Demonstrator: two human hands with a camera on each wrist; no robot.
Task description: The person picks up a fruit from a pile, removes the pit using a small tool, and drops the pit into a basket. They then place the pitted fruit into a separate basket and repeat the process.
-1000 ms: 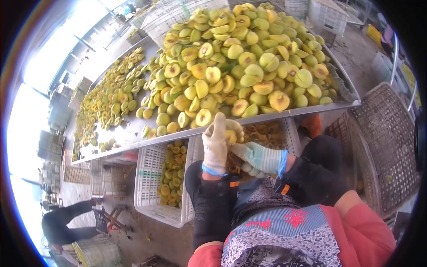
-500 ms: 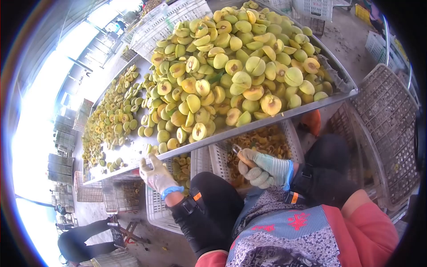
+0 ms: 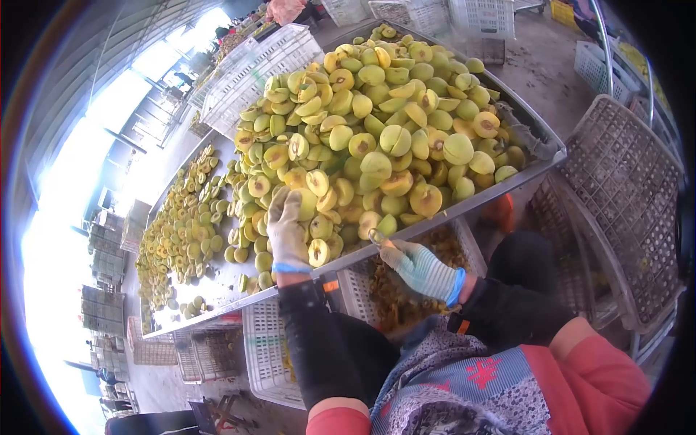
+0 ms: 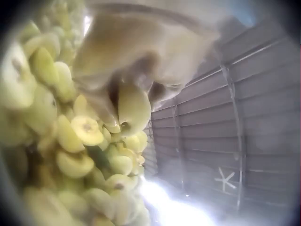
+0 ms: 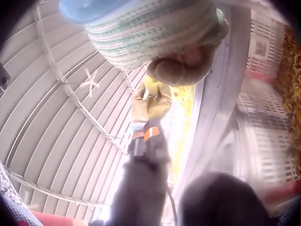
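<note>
A big heap of yellow-green peach halves (image 3: 377, 138), several showing brown pit hollows, covers the metal table (image 3: 239, 301). My left hand (image 3: 288, 232), in a pale glove, is at the near left side of the heap. Its fingers and thumb pinch a peach half (image 4: 134, 108), seen close up in the left wrist view. Just past the table's near edge, my right hand (image 3: 426, 270), in a green-striped glove, grips a small tool (image 3: 377, 237) with a looped metal tip. Most of its handle is hidden in the glove.
Below the table edge stands a white crate (image 3: 359, 293) with brownish-yellow scraps. Another white crate (image 3: 272, 355) is left of it, partly behind my arm. A large brown crate (image 3: 623, 188) leans at the right. Smaller peach pieces (image 3: 181, 239) lie across the table's left part.
My left hand came away from the right hand, swung left past the table edge, then reached up into the heap and took a peach half. The right hand keeps the tool, now nearer the table edge.
</note>
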